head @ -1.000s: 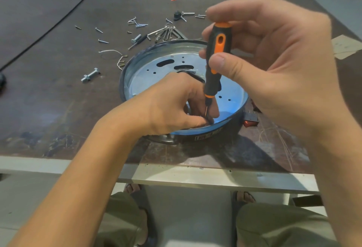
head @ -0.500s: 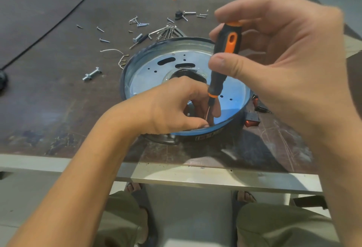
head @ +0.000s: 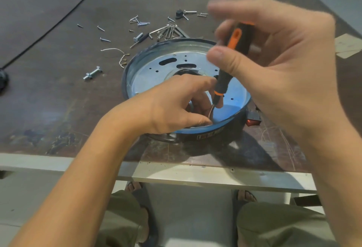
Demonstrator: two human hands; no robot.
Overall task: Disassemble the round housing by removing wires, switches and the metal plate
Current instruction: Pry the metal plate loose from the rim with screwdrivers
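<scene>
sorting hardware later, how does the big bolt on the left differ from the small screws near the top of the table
The bolt is thick and stubby and carries a nut; the small screws are thin and bare. The bolt lies alone, left of the round housing, while the screws are scattered in a loose group farther back. Both are silver metal lying flat on the table.

There are two hands: the left hand (head: 176, 105) and the right hand (head: 278, 66). There is one screwdriver (head: 233, 50), one round housing (head: 215, 135), one metal plate (head: 156, 72) and one red switch (head: 253, 122). On the tabletop (head: 58, 93) lie one big bolt (head: 92, 73), one bunch of hex keys (head: 166, 31) and many small screws, too tiny to count.
</scene>
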